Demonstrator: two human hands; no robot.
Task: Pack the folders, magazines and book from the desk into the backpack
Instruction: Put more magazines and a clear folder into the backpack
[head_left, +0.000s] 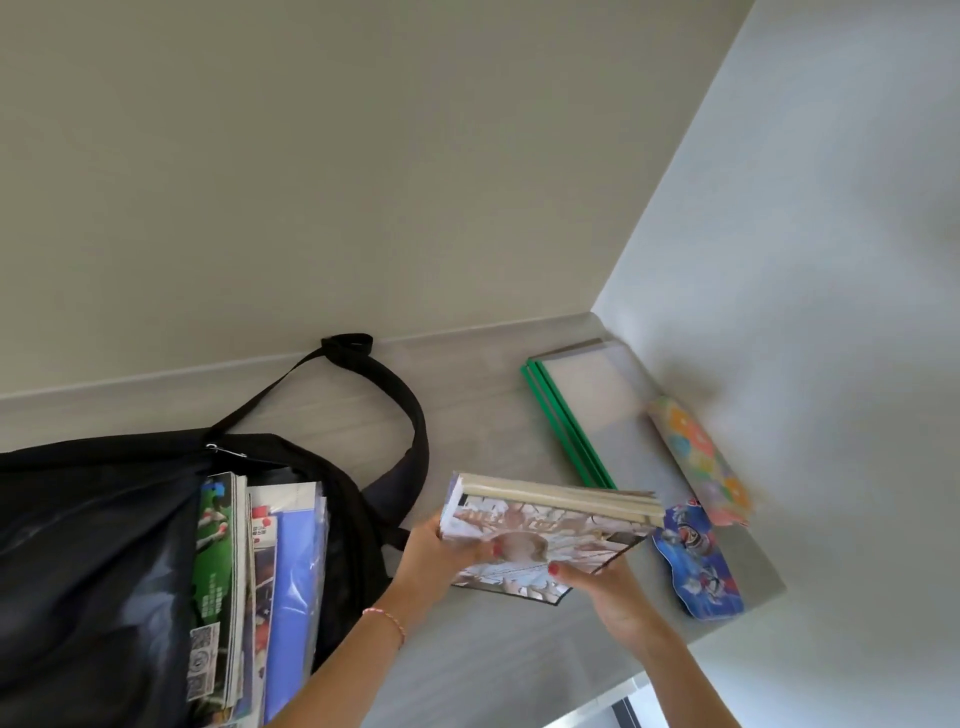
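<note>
A: The backpack (93, 545) on the left is black. A magazine (218, 587) inside it has a green cover with white print, and a folder (293, 582) beside that is blue.

B: And on the right?

A: The book (540, 540) has a pale cover with a busy white-and-tan picture. The far folders (582, 415) are clear with green spines. One case (698, 564) is blue with cartoon figures; the other case (701, 460) is pink with orange, green and blue dots. The desk (493, 670) is grey.
</note>
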